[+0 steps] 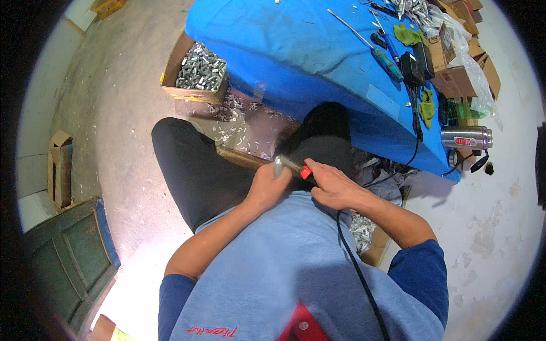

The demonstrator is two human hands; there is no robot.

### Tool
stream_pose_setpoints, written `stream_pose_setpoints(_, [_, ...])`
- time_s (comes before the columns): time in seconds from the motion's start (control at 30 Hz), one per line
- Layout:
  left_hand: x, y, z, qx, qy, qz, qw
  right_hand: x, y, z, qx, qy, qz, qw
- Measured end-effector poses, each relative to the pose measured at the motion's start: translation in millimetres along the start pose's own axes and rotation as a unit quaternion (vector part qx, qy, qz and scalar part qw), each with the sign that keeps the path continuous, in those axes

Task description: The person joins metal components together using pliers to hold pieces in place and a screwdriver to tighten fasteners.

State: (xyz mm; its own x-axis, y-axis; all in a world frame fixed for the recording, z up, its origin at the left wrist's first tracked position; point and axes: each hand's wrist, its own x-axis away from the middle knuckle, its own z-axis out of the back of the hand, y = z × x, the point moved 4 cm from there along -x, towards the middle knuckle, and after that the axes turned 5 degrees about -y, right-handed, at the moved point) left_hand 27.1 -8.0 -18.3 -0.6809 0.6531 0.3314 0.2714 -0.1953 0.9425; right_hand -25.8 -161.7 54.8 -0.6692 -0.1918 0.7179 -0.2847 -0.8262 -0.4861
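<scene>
Over my lap, my left hand (pixel 267 186) is closed round a small silver metal part (pixel 278 167), its rounded end showing above the thumb. My right hand (pixel 334 185) grips a corded hand tool with a red collar (pixel 306 172); a black cable (pixel 354 256) trails from that hand down across my shirt. The tool's pale front end points at the metal part and comes close to it; whether they touch I cannot tell. Beneath the hands, between my legs, lies the brown edge of a box or board (pixel 242 157). The tool's body is mostly hidden by my right fingers.
A blue-covered table (pixel 273 51) holds a teal-handled screwdriver (pixel 388 65), black adapters (pixel 412 69) and green cloths (pixel 426 108). A steel flask (pixel 466 137) is at its right edge. Left of it stands a carton (pixel 196 95) of metal parts; small white pieces (pixel 242 116) litter the floor.
</scene>
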Motion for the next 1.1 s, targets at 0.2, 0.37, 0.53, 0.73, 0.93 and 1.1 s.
stream_pose_setpoints(0.2, [1.0, 1.4, 1.5, -0.039, -0.027, -0.004, 0.999, -2.5, 7.6, -3.8, 0.009, 0.059, 0.104, 0.993])
stream_pose_setpoints(0.37, [3.6, 7.1, 5.3, -0.1, -0.035, -0.027, 0.994, -4.8, 9.1, -7.2, -0.012, 0.038, 0.096, 0.995])
stream_pose_setpoints(0.53, [7.4, 5.1, 6.6, -0.108, -0.038, -0.04, 0.993, -9.6, 12.7, -13.4, -0.005, 0.055, 0.143, 0.988])
stream_pose_setpoints(0.73, [12.4, 8.3, 6.9, -0.112, -0.039, -0.004, 0.993, -9.7, 13.5, -17.0, -0.033, 0.054, 0.157, 0.986])
stream_pose_setpoints(0.93, [14.2, 0.7, 0.9, -0.091, 0.0, -0.03, 0.995, -8.4, 15.8, -16.1, 0.012, 0.086, 0.182, 0.98])
stream_pose_setpoints(1.1, [5.4, -2.6, -2.3, -0.029, -0.014, -0.016, 0.999, -5.5, 9.2, -6.6, 0.03, 0.061, 0.122, 0.99])
